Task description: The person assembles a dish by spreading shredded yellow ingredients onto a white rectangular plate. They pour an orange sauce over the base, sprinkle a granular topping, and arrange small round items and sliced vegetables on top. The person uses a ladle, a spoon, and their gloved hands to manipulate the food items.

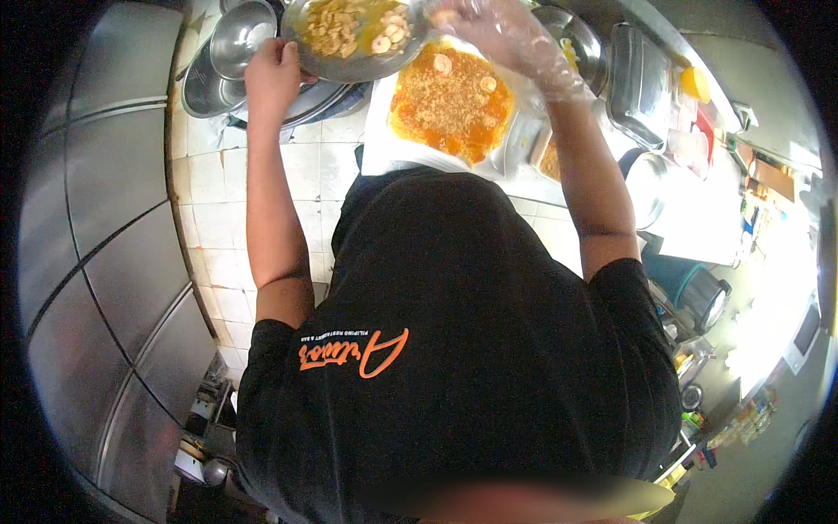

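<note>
My bare left hand point(272, 80) is closed on the rim of a round metal bowl point(353, 70), tilted at the top of the view. Inside the bowl are shrimp point(391, 35) and small brownish pieces point(333, 28) in yellowish liquid. Beside the bowl's right rim is my right hand point(506, 39) in a clear plastic glove, fingers drawn together; whatever is between them is too blurred to name. Below both hands lies a white square plate point(377, 144) with an orange-sauced dish point(449, 105) under brown crumbs. Two shrimp pieces point(443, 65) rest on its upper part.
Metal bowls point(243, 39) are stacked left of my left hand. Right of my right forearm stand a dark round pan point(580, 44) and a rectangular metal tray point(640, 87). A container of brown crumbs point(548, 162) sits beside the plate. Steel cabinet doors point(113, 175) line the left.
</note>
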Demonstrator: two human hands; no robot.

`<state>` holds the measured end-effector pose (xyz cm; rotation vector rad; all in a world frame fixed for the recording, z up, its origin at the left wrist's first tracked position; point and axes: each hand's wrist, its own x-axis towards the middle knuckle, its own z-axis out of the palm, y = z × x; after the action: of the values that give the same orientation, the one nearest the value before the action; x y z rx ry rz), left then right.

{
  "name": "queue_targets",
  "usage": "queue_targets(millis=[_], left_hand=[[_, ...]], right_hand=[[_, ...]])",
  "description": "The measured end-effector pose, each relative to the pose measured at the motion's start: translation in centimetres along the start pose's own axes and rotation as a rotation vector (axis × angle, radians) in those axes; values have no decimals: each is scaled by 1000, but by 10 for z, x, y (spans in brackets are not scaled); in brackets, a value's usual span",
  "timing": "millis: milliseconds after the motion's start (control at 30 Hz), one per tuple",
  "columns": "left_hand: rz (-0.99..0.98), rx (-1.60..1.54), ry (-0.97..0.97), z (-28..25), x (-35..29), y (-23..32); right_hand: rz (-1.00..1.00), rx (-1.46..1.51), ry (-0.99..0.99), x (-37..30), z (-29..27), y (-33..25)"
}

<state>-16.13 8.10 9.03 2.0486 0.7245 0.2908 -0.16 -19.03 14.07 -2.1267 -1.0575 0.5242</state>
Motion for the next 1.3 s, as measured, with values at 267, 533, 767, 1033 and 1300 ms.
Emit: queue_targets(millis=[267, 533, 767, 1033, 1300], left_hand=[[-24, 8, 1, -11, 4, -37], [-12, -21, 10, -8, 0, -28], [64, 1, -23, 1, -4, 0], [107, 26, 6, 13, 3, 4], [86, 20, -21, 12, -1, 6]], right_hand=[[159, -216, -138, -30, 64, 49], [-127, -378, 124, -46, 68, 49], [-406, -204, 177, -5, 35, 14], [-456, -351, 44, 7, 30, 17], [-567, -439, 64, 18, 42, 31]])
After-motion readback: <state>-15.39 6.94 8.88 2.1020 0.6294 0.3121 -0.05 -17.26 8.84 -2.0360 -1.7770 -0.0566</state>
